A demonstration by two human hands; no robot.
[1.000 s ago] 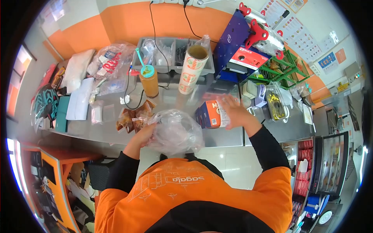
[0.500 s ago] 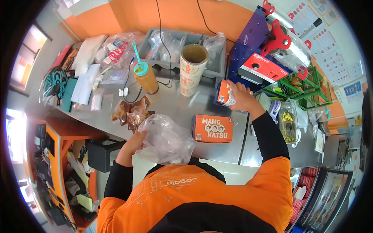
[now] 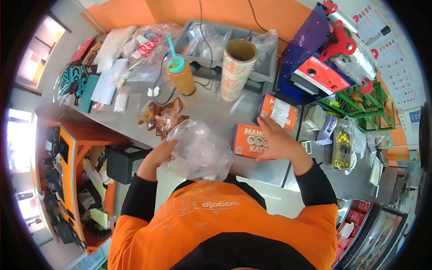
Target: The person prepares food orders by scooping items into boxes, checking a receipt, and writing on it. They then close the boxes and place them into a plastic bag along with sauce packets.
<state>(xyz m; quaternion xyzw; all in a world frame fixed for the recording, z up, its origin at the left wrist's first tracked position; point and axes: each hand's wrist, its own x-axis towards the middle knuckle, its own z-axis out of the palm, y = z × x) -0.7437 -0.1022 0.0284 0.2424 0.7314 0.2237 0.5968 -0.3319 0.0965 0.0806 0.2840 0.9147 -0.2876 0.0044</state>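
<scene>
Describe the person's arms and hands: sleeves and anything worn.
The left hand and right hand are bare, with no gloves. A long black left sleeve and right sleeve reach the wrists, under an orange top with white printed lettering on the chest.

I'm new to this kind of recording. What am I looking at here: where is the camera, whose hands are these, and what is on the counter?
There is no machine: a person works with bare hands. The single round picture comes from a camera on their head, looking down, so the edges bend. The left hand grips a clear plastic bag. The right hand lies flat on an orange box; a second orange box lies just behind it. On the steel counter also stand a bottle with a straw and a printed roll, with snack packets near the bag.
</scene>
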